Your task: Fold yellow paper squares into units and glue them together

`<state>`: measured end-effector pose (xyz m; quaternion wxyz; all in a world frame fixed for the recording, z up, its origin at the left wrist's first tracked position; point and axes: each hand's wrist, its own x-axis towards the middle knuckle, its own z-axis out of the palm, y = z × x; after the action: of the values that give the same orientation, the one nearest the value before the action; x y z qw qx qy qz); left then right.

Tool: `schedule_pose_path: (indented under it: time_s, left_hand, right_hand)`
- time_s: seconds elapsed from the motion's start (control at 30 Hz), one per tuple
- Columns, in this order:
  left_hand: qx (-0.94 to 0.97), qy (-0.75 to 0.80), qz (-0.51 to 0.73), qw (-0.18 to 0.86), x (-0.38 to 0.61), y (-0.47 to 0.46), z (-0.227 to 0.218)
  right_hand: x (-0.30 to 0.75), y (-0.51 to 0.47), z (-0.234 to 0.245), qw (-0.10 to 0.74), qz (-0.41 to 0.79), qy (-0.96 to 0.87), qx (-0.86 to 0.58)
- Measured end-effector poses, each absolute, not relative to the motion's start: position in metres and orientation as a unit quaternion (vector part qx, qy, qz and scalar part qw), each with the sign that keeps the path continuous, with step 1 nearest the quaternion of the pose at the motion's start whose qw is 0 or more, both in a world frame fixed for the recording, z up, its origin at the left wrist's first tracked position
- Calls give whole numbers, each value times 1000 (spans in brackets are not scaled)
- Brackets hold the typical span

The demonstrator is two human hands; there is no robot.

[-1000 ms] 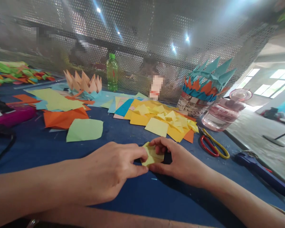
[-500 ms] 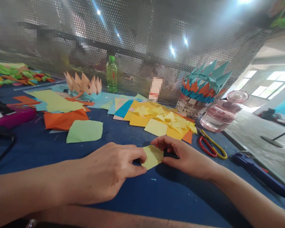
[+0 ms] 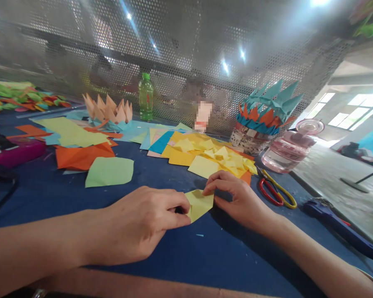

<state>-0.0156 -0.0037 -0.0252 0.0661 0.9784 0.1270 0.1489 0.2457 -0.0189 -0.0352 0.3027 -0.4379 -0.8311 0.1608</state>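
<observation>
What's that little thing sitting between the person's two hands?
In the head view, a folded pale yellow paper lies between the left hand and the right hand, with fingers of both hands at its edges.

Yellow paper partly behind left hand

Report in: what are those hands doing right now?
Left hand pinching folded yellow paper at its left edge. Right hand touching its upper corner. Scissors lying just beyond right hand.
</observation>
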Motion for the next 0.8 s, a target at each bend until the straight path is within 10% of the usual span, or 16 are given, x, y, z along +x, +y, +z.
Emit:
schedule_pose_path:
  time_s: [0.8]
  left_hand:
    - [973, 141, 180, -27, -16, 0, -28]
  right_hand:
    - [225, -46, -23, 255, 69, -900, -347]
